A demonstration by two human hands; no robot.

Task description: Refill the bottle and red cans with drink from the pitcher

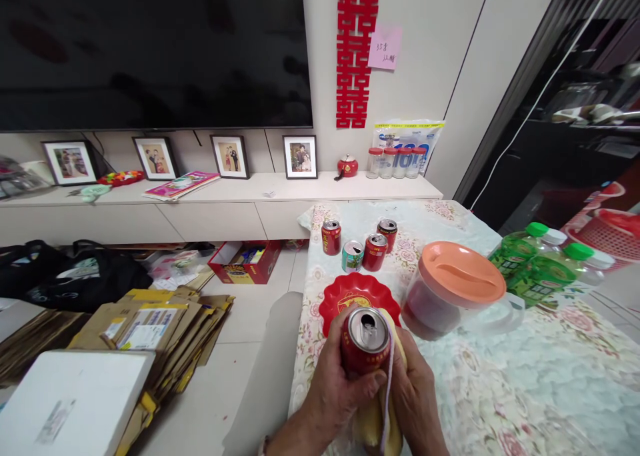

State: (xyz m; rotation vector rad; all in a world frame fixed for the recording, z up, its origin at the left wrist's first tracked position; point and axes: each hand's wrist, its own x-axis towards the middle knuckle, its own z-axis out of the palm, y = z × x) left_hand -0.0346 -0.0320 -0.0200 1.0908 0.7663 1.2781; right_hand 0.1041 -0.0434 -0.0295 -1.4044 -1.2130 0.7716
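Observation:
My left hand (333, 376) is wrapped round a red drink can (367, 349), upright with its top opened. My right hand (417, 383) grips a pale yellow cloth (373, 423) with a lavender edge, pressed against the can's right side. Some of the cloth is hidden by my hands. Just beyond the held can, a red scalloped plate (330, 289) lies on the table, partly covered from view. Farther back stand opened cans: a red can (331, 239), a green can (353, 259), another red can (374, 256) and a dark-topped red can (387, 233).
A clear pitcher with an orange lid (460, 273) stands right of the plate. Green-capped bottles (540, 276) are at the table's right side. Flattened cardboard (150, 323), a white box (75, 396) and a red carton (245, 269) lie on the floor at left.

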